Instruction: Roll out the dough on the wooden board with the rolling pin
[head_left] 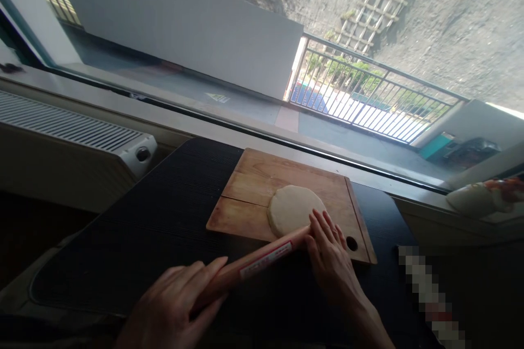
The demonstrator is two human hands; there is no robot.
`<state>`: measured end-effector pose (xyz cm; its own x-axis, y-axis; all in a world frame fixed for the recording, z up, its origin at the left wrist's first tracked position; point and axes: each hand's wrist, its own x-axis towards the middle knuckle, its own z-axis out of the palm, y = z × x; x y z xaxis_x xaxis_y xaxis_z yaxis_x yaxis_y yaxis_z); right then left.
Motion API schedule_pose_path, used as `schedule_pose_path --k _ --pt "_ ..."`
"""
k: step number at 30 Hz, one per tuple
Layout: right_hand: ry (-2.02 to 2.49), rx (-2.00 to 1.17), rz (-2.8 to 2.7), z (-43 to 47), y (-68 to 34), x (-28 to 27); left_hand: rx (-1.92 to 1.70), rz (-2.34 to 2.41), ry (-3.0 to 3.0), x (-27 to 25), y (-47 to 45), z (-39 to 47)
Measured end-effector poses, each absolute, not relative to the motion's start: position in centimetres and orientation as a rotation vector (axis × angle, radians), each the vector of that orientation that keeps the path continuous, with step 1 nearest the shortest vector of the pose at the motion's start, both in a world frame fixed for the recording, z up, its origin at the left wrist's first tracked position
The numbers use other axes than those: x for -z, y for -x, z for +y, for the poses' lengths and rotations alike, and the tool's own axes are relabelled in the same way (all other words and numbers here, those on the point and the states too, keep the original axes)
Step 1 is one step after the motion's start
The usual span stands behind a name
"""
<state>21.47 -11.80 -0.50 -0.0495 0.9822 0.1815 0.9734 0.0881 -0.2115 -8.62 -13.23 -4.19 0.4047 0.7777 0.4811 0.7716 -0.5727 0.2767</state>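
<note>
From my end, through the head view: a pale, flat round of dough (297, 207) lies on a wooden board (254, 174), right of its middle. The board sits on the far part of a dark desk (135, 245), just beside the window sill (282, 152).

A pin (262, 262) slants from near left to far right, its label facing up, the far end at the dough's near right edge. I cannot tell whether pin and dough touch.

My left hand (176, 297) is wrapped round the near end, thumb below. My right hand (331, 253) lies over the far end, fingers straight and slightly parted, tips over the dough's right edge; contact there I cannot tell. A round hole (351, 243) in the board shows just right of these fingers.

Left of the desk, a white radiator (73, 125). Beyond the glass, a metal railing (385, 71), far right.
</note>
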Motion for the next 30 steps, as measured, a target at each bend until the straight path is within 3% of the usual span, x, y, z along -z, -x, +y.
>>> schedule_pose_path --k 3,11,14,24,30 --pt "2.006 -0.014 -2.061 -11.5 -21.7 0.7 -0.931 1.447 -2.616 3.7 8.2 -12.3" --pt "2.005 -0.144 -2.172 3.9 -15.9 -2.2 -0.788 1.681 -2.403 3.9 7.4 -12.1" --pt "1.953 -0.161 -2.235 5.6 -14.3 -2.6 -0.794 1.756 -2.378 4.5 8.0 -13.0" --pt "1.681 0.001 -2.115 -10.8 -24.0 0.7 -0.786 1.382 -2.514 4.5 7.8 -13.0" --pt "1.666 0.134 -2.158 -15.3 -27.9 1.6 -0.703 1.317 -2.611 1.8 6.0 -9.7"
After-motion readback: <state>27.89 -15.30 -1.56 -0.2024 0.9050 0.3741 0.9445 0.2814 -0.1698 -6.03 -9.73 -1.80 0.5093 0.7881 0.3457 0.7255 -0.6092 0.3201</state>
